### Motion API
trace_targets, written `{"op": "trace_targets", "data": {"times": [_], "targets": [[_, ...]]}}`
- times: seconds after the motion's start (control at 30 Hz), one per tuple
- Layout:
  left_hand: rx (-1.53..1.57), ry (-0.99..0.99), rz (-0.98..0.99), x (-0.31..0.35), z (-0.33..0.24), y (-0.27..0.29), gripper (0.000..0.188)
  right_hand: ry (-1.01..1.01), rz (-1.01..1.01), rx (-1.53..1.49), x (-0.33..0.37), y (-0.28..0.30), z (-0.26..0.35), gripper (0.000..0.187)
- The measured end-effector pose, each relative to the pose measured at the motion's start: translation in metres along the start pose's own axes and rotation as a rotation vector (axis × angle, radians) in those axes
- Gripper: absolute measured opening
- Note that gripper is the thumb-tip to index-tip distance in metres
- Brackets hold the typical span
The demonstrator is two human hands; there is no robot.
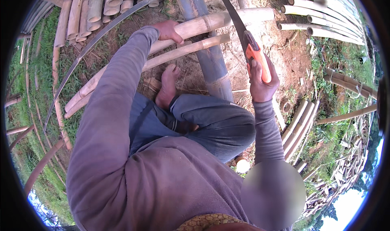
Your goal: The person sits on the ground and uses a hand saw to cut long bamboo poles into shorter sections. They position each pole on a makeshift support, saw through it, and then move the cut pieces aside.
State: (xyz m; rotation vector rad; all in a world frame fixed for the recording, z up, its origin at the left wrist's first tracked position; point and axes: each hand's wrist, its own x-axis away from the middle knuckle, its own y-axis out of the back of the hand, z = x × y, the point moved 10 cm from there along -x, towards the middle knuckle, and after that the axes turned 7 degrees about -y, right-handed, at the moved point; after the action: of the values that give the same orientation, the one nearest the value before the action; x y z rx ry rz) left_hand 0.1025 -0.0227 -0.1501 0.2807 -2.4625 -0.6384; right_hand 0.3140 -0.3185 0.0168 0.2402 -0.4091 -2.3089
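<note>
My right hand [265,83] is closed round the orange handle of a hand saw [235,15]. The saw's dark, curved blade points away from me and crosses in front of a thick bamboo pole [199,25] near its right end; whether the teeth touch it I cannot tell. Over that same pole, left of the blade, my left hand [167,31] is wrapped with its thumb toward me. A thinner bamboo piece [183,52] lies alongside on the near side. Both rest across a thick, dark grey bamboo log [215,70] on the ground.
My bare foot [167,86] and bent legs are close below the bamboo. Cut bamboo tubes [95,7] are stacked at far left, and more bamboo poles [321,11] at far right. Several short lengths [298,129] lie right of my knee. A long thin strip [87,48] arcs across the left.
</note>
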Motion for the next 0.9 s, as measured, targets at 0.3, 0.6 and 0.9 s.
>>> {"op": "trace_targets", "data": {"times": [0.3, 0.6, 0.9], "targets": [[-0.428, 0.035, -0.538, 0.038, -0.065, 0.012, 0.066, 0.062, 0.094, -0.026, -0.020, -0.023, 0.032, 0.056], [-0.440, 0.115, -0.431, 0.032, -0.055, 0.015, 0.057, 0.121, -0.032, 0.066, 0.039, 0.021, 0.035, 0.040], [-0.363, 0.086, -0.332, 0.018, -0.053, 0.006, 0.062, -0.032, -0.006, -0.072, 0.005, 0.003, 0.010, 0.038]]}}
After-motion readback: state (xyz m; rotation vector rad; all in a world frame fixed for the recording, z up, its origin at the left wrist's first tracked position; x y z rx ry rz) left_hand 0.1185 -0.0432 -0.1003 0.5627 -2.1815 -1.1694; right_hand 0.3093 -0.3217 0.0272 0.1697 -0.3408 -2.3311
